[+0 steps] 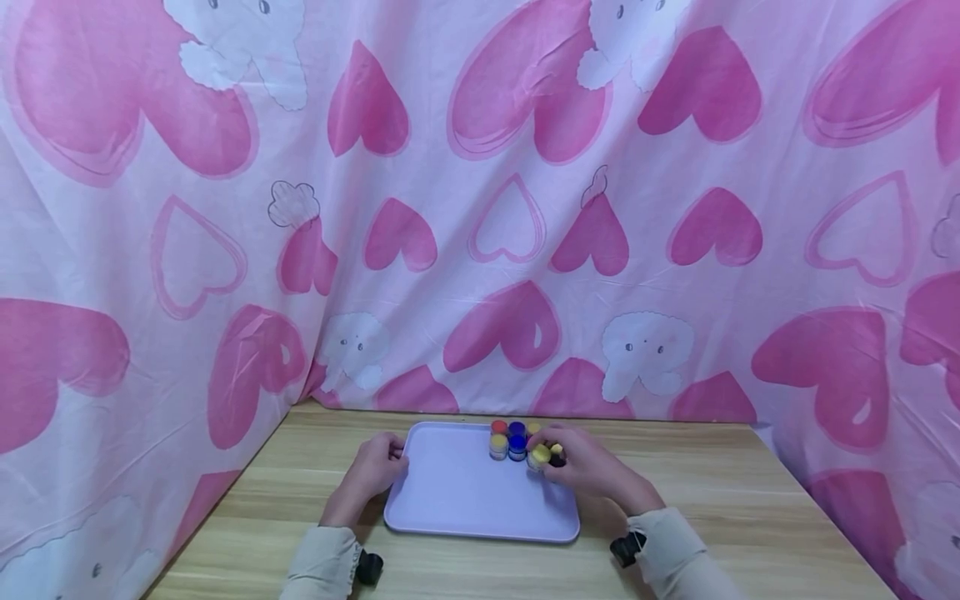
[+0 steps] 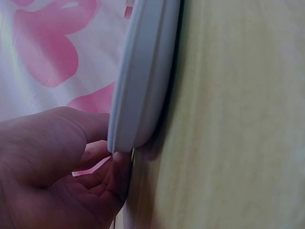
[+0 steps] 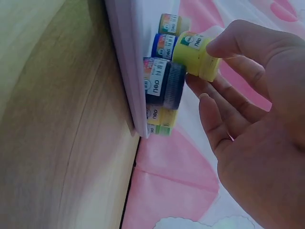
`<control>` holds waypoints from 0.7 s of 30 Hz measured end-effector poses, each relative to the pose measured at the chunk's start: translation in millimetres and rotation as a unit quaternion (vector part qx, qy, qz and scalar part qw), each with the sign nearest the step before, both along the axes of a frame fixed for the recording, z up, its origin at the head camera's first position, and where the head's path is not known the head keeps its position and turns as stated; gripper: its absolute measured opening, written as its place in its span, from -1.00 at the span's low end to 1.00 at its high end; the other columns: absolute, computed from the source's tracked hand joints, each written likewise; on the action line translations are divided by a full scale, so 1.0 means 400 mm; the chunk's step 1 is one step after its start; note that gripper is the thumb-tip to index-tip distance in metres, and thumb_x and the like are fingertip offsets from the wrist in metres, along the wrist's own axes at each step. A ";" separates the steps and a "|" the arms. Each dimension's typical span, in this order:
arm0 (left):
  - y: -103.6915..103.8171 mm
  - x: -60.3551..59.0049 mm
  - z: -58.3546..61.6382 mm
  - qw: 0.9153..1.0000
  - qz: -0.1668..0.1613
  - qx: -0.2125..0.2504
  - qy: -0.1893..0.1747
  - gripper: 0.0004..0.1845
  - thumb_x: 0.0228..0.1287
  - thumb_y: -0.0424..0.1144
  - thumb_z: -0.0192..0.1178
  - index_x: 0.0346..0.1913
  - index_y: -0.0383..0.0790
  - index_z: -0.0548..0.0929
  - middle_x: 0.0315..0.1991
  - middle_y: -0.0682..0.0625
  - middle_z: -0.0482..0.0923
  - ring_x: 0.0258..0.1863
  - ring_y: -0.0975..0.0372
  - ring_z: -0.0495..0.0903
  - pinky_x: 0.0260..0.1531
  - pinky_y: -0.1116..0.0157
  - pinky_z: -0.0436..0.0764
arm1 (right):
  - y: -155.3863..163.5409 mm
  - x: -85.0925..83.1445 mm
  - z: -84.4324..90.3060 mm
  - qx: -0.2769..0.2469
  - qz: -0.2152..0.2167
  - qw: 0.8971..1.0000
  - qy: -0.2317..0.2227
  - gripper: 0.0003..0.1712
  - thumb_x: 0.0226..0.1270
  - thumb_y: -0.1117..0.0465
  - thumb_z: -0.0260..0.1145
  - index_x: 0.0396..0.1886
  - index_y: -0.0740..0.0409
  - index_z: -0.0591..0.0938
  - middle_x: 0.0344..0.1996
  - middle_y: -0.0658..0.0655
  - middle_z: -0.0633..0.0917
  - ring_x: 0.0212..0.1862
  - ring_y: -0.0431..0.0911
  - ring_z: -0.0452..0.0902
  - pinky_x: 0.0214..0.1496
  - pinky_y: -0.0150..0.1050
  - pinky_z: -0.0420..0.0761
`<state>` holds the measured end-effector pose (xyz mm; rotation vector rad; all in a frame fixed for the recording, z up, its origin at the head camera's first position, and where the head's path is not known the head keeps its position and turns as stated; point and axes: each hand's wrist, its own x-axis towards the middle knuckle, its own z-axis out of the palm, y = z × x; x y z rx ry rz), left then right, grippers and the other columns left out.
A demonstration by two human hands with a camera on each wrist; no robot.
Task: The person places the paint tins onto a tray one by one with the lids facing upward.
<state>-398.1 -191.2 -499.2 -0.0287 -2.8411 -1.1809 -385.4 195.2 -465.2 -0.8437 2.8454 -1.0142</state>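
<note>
Jar placement on tray (image 1: pixel 450 500)
Right hand (image 1: pixel 592 468) pinches yellow paint jar (image 3: pixel 198 53) beside the others; left hand (image 1: pixel 375 468) clasps the rim; lowering needs care.

Head view high, facing forward-down, wrist views close, sideways, both sharing the tray (image 1: pixel 465 500) edge

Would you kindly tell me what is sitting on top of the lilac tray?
On the lilac tray stands a cluster of small paint jars near its far right corner. The right hand holds a yellow-lidded jar there and covers some jars, so their count is unclear.
</note>
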 end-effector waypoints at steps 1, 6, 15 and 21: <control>0.001 -0.001 -0.001 1.000 0.001 0.000 0.000 -0.75 0.36 -0.44 0.33 0.05 -0.45 0.72 -0.23 -0.10 0.67 -0.24 0.16 0.61 -0.20 0.20 0.72 | -0.002 -0.002 -0.003 0.006 0.000 1.000 0.001 -0.68 0.41 0.28 0.51 0.10 -0.06 0.76 0.14 -0.04 0.70 0.15 -0.05 0.58 0.31 0.07 0.72; 0.007 -0.007 -0.002 1.000 0.008 0.003 -0.008 -0.73 0.38 -0.42 0.33 0.09 -0.44 0.71 -0.20 -0.10 0.68 -0.22 0.15 0.62 -0.18 0.20 0.72 | -0.010 -0.007 -0.005 0.032 -0.009 0.999 -0.010 -0.65 0.41 0.30 0.50 0.12 -0.10 0.78 0.25 0.00 0.66 0.28 0.01 0.56 0.38 0.12 0.69; 0.014 -0.002 0.002 1.000 0.002 -0.001 0.006 -0.75 0.37 -0.44 0.33 0.06 -0.45 0.72 -0.22 -0.10 0.67 -0.22 0.15 0.61 -0.18 0.21 0.70 | -0.021 -0.007 -0.008 0.068 -0.012 0.998 -0.011 -0.62 0.40 0.38 0.49 0.12 -0.07 0.83 0.21 0.06 0.64 0.28 0.03 0.56 0.37 0.13 0.70; 0.013 0.002 0.002 1.000 0.000 -0.003 0.009 -0.75 0.37 -0.44 0.33 0.05 -0.46 0.71 -0.23 -0.10 0.66 -0.23 0.15 0.60 -0.18 0.20 0.71 | -0.017 -0.005 -0.010 0.066 -0.009 0.998 -0.003 -0.58 0.43 0.44 0.39 0.15 -0.04 0.83 0.16 0.01 0.63 0.22 -0.01 0.55 0.33 0.06 0.72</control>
